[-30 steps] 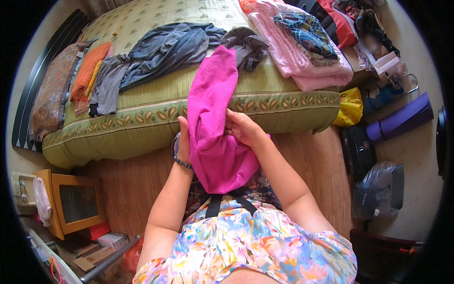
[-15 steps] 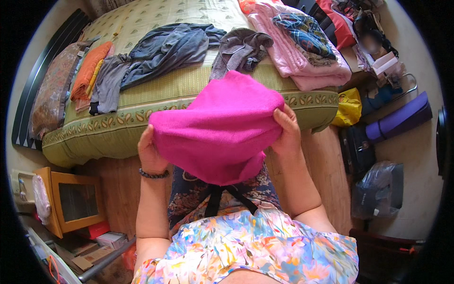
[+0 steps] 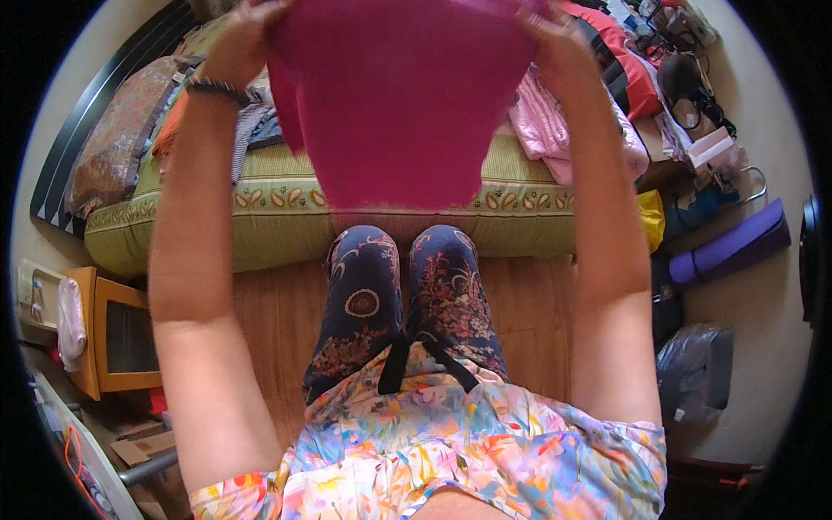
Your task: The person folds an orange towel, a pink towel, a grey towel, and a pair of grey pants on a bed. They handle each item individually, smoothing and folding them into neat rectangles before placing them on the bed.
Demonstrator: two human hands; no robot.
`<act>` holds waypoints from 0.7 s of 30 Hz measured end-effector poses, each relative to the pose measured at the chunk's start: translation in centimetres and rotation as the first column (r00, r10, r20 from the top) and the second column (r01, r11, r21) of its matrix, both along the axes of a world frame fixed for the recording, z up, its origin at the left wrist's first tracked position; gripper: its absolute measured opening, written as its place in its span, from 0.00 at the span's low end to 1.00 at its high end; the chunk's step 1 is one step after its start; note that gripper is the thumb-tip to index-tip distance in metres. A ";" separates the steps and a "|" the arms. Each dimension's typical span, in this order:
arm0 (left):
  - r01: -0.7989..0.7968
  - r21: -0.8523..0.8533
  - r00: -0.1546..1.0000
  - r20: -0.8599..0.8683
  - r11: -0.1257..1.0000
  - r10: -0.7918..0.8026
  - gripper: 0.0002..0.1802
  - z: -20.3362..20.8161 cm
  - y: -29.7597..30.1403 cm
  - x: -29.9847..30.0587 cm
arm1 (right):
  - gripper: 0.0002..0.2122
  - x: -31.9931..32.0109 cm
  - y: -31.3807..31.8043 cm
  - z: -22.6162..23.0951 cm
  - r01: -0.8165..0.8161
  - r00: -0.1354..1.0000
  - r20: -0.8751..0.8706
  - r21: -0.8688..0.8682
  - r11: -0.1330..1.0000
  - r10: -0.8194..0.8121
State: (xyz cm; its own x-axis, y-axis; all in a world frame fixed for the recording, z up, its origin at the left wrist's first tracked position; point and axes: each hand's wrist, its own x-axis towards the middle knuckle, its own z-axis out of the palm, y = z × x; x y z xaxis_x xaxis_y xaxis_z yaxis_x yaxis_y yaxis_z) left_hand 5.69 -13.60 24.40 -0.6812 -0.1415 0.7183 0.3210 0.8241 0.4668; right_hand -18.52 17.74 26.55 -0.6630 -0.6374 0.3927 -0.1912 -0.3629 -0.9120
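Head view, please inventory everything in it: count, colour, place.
Cloth: 1, magenta, top centre
Bed: 1, green cover, behind cloth
Pillow: 1, brownish, bed's left
Headboard: 1, black, far left
Quilt: 1, pink, bed's right
Striped fabric: 1, grey-white, bed's left
Bag: 1, yellow, right of bed
Rolled mat: 1, purple, right
Wrapped item: 1, dark, lower right
Cabinet: 1, orange-brown, left
Floor: 1, brown, before bed
Clutter: uncountable, mixed, upper right
Bracelet: 1, dark, left wrist
Top: 1, multicoloured, lower centre
Trousers: 1 pair, dark patterned, centre
Left hand: 1, bare, holding cloth's left
Right hand: 1, bare, holding cloth's right
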 end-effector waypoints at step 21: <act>-0.419 0.841 0.893 0.449 0.343 -0.010 0.08 -24.6 24.6 15.7 | 0.05 12.6 19.4 -30.3 -0.080 0.950 0.307 0.424 0.902 -0.060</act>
State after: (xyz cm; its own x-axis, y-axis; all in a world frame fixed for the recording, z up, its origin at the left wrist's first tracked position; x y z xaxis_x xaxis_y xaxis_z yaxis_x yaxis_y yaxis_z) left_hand 21.37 11.00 -0.16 -0.6658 -0.7165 -0.2081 -0.1343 -0.1593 0.9781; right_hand -5.93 37.14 -3.73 -0.6977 -0.7027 -0.1393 0.1231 0.0740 -0.9896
